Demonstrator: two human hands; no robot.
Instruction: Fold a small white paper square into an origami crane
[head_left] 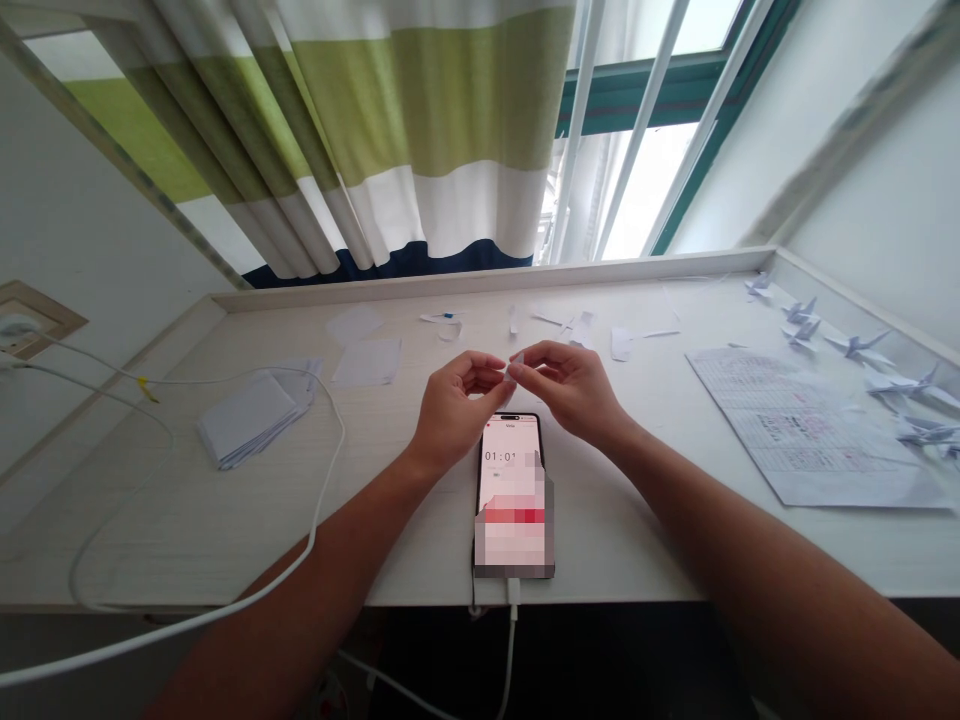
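My left hand [454, 400] and my right hand [570, 385] meet above the middle of the pale desk [637, 520]. Both pinch one small folded piece of white paper [511, 368] between their fingertips. The paper is held just above the top end of a phone [511, 490] that lies flat on the desk with a timer on its screen. A white cable [513, 600] is plugged into the phone's near end.
A stack of white paper squares [251, 418] lies at the left, with loose sheets and scraps [367, 360] behind. A printed sheet [810, 425] lies at the right, and several folded paper cranes [855, 345] line the right edge. A long white cable [322, 480] loops across the left side.
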